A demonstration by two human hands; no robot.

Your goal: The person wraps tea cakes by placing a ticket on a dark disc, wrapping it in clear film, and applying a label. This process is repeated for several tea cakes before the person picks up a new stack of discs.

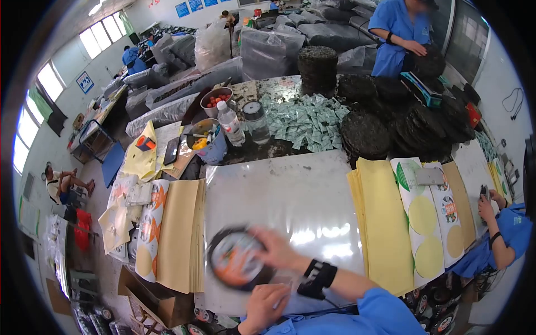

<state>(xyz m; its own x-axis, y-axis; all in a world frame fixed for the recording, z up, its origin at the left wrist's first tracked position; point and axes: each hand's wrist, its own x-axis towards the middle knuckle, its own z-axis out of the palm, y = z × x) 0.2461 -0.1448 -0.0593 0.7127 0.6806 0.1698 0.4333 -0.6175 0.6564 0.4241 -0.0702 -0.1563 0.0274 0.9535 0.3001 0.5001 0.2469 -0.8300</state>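
Note:
A round black disc (220, 273) with an orange and white label lies on the shiny worktop (279, 190), blurred by motion. Over the upper right part of the label is my right hand (279, 249), its fingers smeared but apart from the thumb. My left hand (268, 306) is at the disc's lower right edge with fingers bent and close together; what they hold, if anything, is hidden. A black band (317, 278) circles my right wrist.
Brown sheets (178, 234) and label sheets (152, 234) flank the worktop, with yellow sheets (385, 223) opposite. Behind are green packets (310, 120), a bottle (230, 124), a jar (256, 123) and black discs (365, 134). Co-workers (399, 36) (511, 231) are at the right.

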